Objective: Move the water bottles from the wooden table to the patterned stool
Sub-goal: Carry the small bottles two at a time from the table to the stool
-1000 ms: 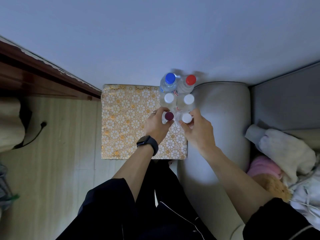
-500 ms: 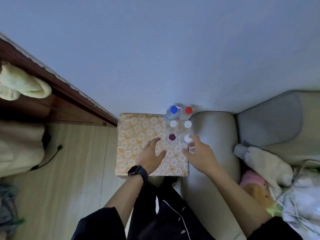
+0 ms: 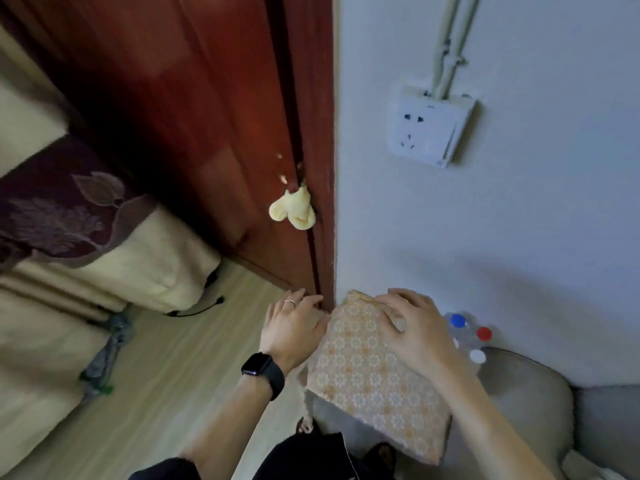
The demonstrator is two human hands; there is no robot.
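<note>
The patterned stool (image 3: 363, 382), covered in gold floral fabric, stands against the white wall. Several clear water bottles (image 3: 474, 341) stand on its far right side, showing blue, red and white caps; my right forearm hides part of the group. My left hand (image 3: 292, 327) hovers over the floor by the stool's left corner, fingers spread and empty, a black watch on its wrist. My right hand (image 3: 410, 327) lies flat on the stool's far corner with its fingers apart, holding nothing. No wooden table is in view.
A dark red wooden door (image 3: 194, 109) with a yellow cloth (image 3: 294, 211) hanging on it stands to the left. A bed with cream bedding (image 3: 104, 258) fills the far left. A wall socket (image 3: 429, 129) sits above. A grey sofa arm (image 3: 526, 393) adjoins the stool on the right.
Both hands have let go of the bottles and moved left across the stool. My view has swung up and left toward the door and the bed.
</note>
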